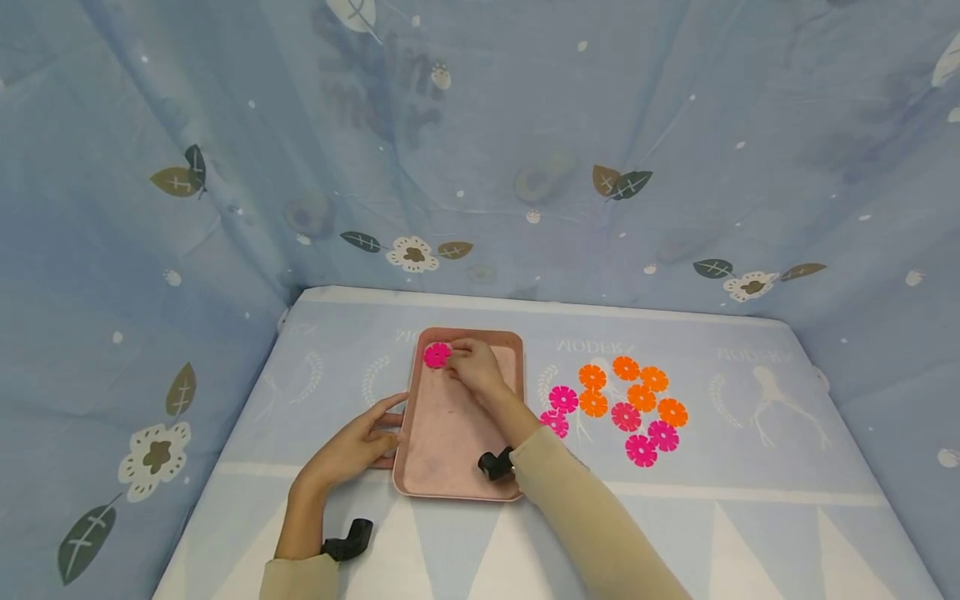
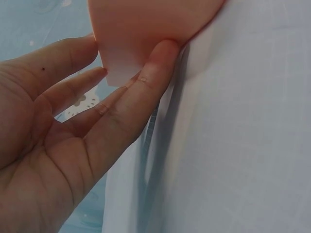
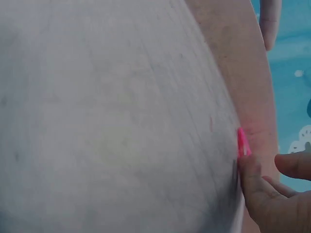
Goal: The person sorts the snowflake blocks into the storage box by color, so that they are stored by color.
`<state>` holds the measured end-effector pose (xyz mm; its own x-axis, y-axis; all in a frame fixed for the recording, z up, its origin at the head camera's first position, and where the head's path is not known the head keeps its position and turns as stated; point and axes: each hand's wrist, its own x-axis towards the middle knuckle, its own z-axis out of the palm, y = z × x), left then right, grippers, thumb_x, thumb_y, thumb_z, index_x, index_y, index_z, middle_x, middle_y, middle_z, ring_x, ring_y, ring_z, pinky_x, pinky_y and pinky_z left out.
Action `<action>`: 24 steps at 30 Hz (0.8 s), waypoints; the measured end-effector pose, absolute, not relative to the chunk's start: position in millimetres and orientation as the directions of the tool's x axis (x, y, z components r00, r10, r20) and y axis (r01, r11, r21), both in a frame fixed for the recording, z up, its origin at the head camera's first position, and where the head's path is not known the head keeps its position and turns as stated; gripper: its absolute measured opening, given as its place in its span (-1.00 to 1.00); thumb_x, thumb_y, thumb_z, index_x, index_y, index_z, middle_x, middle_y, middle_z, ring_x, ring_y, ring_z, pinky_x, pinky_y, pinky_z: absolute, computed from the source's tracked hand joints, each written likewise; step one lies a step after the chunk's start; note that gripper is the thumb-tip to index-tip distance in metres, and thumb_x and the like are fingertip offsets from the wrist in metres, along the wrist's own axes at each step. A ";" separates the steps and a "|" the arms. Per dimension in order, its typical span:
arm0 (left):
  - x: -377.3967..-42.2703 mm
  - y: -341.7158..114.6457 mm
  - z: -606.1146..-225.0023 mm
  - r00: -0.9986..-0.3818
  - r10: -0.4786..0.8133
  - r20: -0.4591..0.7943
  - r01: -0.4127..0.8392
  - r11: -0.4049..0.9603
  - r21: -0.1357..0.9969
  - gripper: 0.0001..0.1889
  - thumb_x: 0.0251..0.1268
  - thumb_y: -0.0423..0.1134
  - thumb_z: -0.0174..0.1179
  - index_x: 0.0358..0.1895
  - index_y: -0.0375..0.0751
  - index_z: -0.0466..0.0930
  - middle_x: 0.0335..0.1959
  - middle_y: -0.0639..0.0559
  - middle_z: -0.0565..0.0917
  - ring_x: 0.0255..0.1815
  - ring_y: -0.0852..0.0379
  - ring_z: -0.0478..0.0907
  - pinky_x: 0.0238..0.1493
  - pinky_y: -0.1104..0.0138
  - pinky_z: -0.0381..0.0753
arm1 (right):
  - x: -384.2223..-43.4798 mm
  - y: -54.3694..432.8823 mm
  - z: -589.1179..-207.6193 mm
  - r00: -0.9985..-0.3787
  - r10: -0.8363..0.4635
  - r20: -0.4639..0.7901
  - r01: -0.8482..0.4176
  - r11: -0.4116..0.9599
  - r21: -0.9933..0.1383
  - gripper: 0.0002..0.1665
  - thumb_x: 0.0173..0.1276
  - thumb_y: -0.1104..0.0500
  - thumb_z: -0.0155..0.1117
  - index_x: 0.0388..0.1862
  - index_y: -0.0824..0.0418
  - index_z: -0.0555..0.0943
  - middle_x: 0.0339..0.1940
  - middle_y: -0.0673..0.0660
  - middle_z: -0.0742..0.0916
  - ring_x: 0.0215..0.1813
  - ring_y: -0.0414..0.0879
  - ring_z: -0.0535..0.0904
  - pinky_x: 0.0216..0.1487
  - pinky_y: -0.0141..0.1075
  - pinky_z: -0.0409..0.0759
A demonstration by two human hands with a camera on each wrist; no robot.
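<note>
A pink flower-shaped disc (image 1: 437, 356) lies in the far left corner of a shallow pink tray (image 1: 442, 450). Fingertips of my right hand (image 1: 478, 367) touch the disc's right edge. In the right wrist view only a sliver of pink disc (image 3: 243, 141) shows by the fingertips, with the thumb held apart. My left hand (image 1: 352, 446) rests against the tray's left side. Its fairly straight fingers touch the outer wall of the tray (image 2: 146, 22) in the left wrist view, some partly hidden behind it.
Right of the tray, several orange discs (image 1: 626, 368) and several pink discs (image 1: 641, 450) lie loosely spread on the patterned cloth (image 1: 750, 467). Part of another pink edge (image 1: 381, 463) shows beside the tray's left side. A blue curtain (image 1: 480, 150) hangs behind the table.
</note>
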<state>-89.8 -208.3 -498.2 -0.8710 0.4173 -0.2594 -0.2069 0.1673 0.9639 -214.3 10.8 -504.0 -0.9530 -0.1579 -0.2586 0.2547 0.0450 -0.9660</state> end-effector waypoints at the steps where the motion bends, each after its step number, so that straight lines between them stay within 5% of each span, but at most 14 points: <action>1: -90.2 -208.2 -498.2 -0.872 0.414 -0.262 -0.209 0.169 0.963 -0.32 0.51 -0.38 0.08 0.60 -0.05 0.06 0.37 -0.43 0.30 0.14 -0.22 0.58 -0.03 0.07 0.69 | -214.2 12.3 -502.7 -0.956 -0.156 -0.248 0.240 0.066 -0.968 -0.55 0.37 0.47 0.12 0.24 0.47 0.50 0.07 0.35 0.66 -0.20 0.01 0.67 -0.21 -0.27 0.70; 9: -91.9 -207.8 -498.5 -0.871 0.413 -0.266 -0.212 0.174 0.962 -0.32 0.51 -0.39 0.08 0.60 -0.05 0.06 0.37 -0.43 0.30 0.14 -0.22 0.58 -0.04 0.07 0.69 | -204.9 34.2 -474.9 -0.967 -0.199 -0.161 0.141 0.109 -0.984 -0.58 0.45 0.39 0.18 0.27 0.39 0.52 0.12 0.32 0.66 0.03 0.19 0.67 0.01 -0.04 0.68; 15: -91.8 -207.1 -498.1 -0.874 0.403 -0.272 -0.215 0.181 0.960 -0.32 0.51 -0.40 0.07 0.60 -0.04 0.06 0.37 -0.42 0.31 0.13 -0.21 0.59 -0.04 0.07 0.69 | -193.8 57.6 -459.3 -0.963 -0.244 -0.110 0.094 0.076 -0.993 -0.58 0.49 0.34 0.18 0.29 0.39 0.51 0.15 0.37 0.64 0.04 0.11 0.67 0.04 -0.14 0.67; 24: -90.8 -206.2 -498.4 -0.875 0.390 -0.287 -0.237 0.173 0.956 -0.32 0.52 -0.40 0.07 0.60 0.00 0.07 0.37 -0.38 0.32 0.14 -0.20 0.58 -0.02 0.07 0.68 | -173.1 90.7 -446.5 -0.967 -0.240 -0.085 0.086 0.003 -0.996 -0.56 0.52 0.30 0.17 0.32 0.39 0.48 0.06 0.26 0.67 0.11 0.31 0.59 0.08 -0.14 0.65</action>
